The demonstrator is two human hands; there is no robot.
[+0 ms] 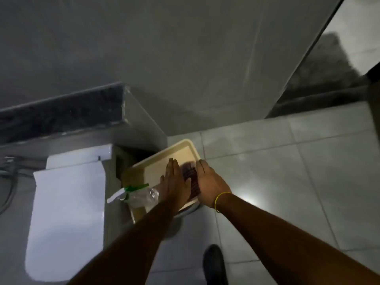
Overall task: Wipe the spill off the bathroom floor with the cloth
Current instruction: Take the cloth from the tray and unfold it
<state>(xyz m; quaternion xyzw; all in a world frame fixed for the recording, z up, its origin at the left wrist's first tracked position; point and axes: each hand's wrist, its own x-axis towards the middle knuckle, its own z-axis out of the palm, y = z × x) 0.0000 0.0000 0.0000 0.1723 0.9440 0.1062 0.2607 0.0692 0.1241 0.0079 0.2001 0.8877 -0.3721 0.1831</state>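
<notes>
A dark reddish-brown cloth (190, 178) lies on a beige tray (164, 163) low by the floor. My left hand (174, 183) lies flat with straight fingers along the cloth's left edge and grips nothing. My right hand (208, 183), with a yellow band on the wrist, curves over the cloth's right edge; its fingertips are hidden, so a grip cannot be made out. The grey tiled floor (277, 182) spreads to the right, with a bright glare patch near my right wrist. No spill can be made out on it.
A clear spray bottle (131, 194) with a green trigger lies on the tray's left side. A white toilet (65, 206) stands at the left below a dark stone ledge (61, 112). A round white base (188, 210) shows under the tray. My black shoe (213, 262) is near the bottom.
</notes>
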